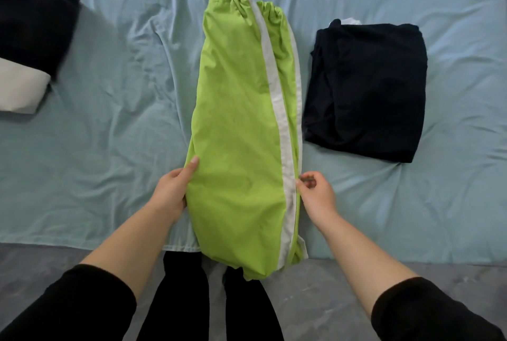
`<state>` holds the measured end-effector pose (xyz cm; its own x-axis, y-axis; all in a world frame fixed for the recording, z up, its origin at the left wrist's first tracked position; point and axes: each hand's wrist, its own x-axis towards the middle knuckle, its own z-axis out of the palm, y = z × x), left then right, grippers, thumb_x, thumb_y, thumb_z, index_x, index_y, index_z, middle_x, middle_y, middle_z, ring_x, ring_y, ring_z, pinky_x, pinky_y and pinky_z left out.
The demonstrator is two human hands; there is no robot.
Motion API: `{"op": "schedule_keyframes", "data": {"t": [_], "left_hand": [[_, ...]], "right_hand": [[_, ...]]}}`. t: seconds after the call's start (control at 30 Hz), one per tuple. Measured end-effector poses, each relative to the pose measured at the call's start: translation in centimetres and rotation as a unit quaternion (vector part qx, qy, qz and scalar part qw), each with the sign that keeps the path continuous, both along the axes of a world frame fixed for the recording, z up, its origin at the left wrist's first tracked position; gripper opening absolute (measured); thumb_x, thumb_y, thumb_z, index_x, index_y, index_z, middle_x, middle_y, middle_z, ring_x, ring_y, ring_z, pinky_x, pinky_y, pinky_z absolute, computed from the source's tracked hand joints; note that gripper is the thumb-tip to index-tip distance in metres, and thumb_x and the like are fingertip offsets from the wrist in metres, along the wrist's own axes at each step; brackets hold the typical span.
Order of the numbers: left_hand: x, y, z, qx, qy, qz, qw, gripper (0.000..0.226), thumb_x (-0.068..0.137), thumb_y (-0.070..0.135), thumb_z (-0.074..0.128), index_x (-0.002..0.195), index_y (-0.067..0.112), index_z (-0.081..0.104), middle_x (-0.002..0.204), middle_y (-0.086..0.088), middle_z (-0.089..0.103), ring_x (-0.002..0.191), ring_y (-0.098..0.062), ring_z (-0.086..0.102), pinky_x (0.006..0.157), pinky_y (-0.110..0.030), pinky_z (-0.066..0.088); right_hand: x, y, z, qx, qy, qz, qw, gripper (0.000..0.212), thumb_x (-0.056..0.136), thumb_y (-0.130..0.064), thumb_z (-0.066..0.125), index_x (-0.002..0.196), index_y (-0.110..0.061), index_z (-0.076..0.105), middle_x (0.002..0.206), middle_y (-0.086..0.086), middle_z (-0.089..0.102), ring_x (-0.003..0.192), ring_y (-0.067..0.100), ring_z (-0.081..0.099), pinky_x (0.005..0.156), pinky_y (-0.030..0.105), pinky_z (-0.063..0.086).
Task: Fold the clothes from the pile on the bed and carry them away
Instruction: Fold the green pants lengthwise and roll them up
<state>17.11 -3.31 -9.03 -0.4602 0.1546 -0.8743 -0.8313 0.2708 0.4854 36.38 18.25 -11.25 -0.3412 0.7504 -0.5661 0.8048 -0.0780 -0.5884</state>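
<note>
Lime-green trousers (238,126) with white side stripes lie lengthwise on the bed, legs stacked, cuffs at the far end and the near end hanging over the bed's front edge. My left hand (172,190) grips the trousers' left edge, thumb on top and fingers tucked under the fabric. My right hand (315,192) pinches the right edge at the white stripe. A folded black garment (367,88) lies right of the trousers.
At the far left sit a black garment (33,19) and a white piece of cloth (22,91). The light blue bed sheet (115,121) is wrinkled. Grey floor (329,299) and my black-clad legs (208,299) are below the bed edge.
</note>
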Motion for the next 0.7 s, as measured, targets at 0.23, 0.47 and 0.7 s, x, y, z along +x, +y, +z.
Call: {"op": "schedule_keyframes", "data": {"t": [0.23, 0.47, 0.7], "left_hand": [[-3.6, 2.6, -0.4, 0.026, -0.076, 0.024, 0.996, 0.034, 0.098, 0.043, 0.05, 0.108, 0.015, 0.067, 0.101, -0.004, 0.075, 0.083, -0.016, 0.072, 0.069, -0.034, 0.056], [-5.0, 4.4, -0.4, 0.014, -0.018, 0.019, 1.0, 0.029, 0.095, 0.032, 0.061, 0.113, 0.01, 0.065, 0.083, -0.003, 0.072, 0.066, -0.013, 0.07, 0.064, -0.031, 0.059], [-4.2, 0.9, -0.4, 0.081, -0.086, -0.057, 0.991, 0.029, 0.101, 0.001, 0.04, 0.122, 0.009, 0.059, 0.084, 0.0, 0.073, 0.066, -0.011, 0.066, 0.057, -0.023, 0.059]], "right_hand": [[-6.2, 2.1, -1.0, -0.036, 0.041, -0.062, 0.997, 0.02, 0.085, -0.029, 0.071, 0.098, -0.017, 0.063, 0.092, 0.001, 0.058, 0.079, 0.014, 0.055, 0.071, 0.024, 0.048], [-6.3, 4.9, -1.5, -0.009, 0.051, -0.113, 0.992, 0.009, 0.088, -0.014, 0.065, 0.084, -0.013, 0.058, 0.07, -0.005, 0.052, 0.072, 0.011, 0.046, 0.055, 0.015, 0.037], [-5.9, 5.1, -1.4, -0.08, 0.048, -0.071, 0.993, 0.006, 0.091, -0.015, 0.063, 0.087, -0.012, 0.059, 0.083, 0.006, 0.054, 0.076, 0.014, 0.046, 0.058, 0.02, 0.037]]}}
